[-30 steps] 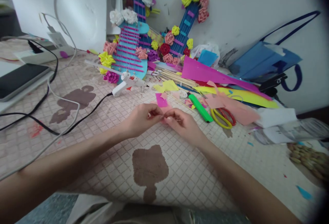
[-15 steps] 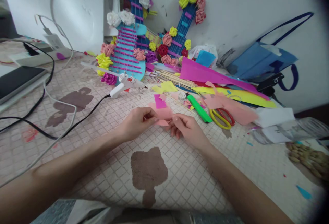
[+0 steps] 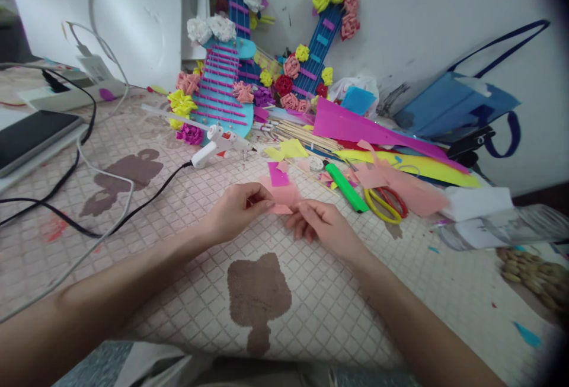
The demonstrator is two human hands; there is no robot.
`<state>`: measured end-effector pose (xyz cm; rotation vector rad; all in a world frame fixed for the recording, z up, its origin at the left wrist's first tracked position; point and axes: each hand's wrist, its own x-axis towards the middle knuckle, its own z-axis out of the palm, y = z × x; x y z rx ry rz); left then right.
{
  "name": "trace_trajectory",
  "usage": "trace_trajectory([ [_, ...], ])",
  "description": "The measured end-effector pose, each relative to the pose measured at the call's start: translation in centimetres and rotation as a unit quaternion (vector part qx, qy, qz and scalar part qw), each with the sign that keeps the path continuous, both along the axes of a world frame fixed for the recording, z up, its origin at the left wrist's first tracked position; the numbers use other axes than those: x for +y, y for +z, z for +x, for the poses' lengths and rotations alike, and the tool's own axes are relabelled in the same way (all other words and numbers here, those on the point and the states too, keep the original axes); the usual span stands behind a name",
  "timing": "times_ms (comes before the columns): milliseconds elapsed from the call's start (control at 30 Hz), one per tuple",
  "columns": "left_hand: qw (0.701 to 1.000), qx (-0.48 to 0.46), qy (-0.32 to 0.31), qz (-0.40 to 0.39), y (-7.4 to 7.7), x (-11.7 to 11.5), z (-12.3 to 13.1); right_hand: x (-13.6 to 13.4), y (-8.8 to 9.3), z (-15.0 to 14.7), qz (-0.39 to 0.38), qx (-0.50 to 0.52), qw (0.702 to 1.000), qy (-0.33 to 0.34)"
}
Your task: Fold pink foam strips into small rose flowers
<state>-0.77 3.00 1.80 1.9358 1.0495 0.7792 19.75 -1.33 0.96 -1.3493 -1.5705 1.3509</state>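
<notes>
A small strip of pink crepe paper (image 3: 281, 209) lies between my two hands, just above the table. My left hand (image 3: 240, 209) pinches its left end between thumb and fingers. The thumb and forefinger of my right hand (image 3: 322, 221) close on its right end, the other fingers curled below. Right behind the strip rest a larger pink paper piece (image 3: 287, 194) and a small magenta paper piece (image 3: 278, 175), both on the table.
A white glue gun (image 3: 217, 145) with a black cord lies left of centre. Right of my hands are a green box cutter (image 3: 345, 188) and red-yellow scissors (image 3: 386, 204). Paper-flower-trimmed blue boards (image 3: 220, 85) lean on the wall; a phone (image 3: 38, 138) lies far left.
My right hand has shifted very slightly left and its fingers have moved at the strip's right end. The left hand keeps nearly the same place.
</notes>
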Motion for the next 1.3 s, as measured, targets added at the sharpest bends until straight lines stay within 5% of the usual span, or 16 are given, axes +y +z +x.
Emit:
trace_trajectory([
  [200,1.000,-0.009,-0.018,-0.015,0.1,-0.7,0.6,-0.1,0.7,-1.5,0.118,-0.084,0.989,-0.002],
  [433,0.984,-0.134,-0.003,-0.114,-0.3,0.5,-0.3,0.1,0.2,-0.7,0.104,-0.051,0.993,-0.030],
  [967,0.978,-0.043,-0.044,-0.201,0.1,0.9,-1.3,0.3,0.1,-0.1,0.095,-0.029,0.993,-0.057],
  [1167,0.985,-0.142,-0.039,-0.095,0.1,0.7,-1.3,0.2,0.1,0.2,0.095,-0.032,0.993,-0.065],
  [1300,0.996,-0.081,-0.020,0.035,0.1,-0.1,-0.7,0.1,0.0,0.2,0.097,-0.029,0.993,-0.059],
])
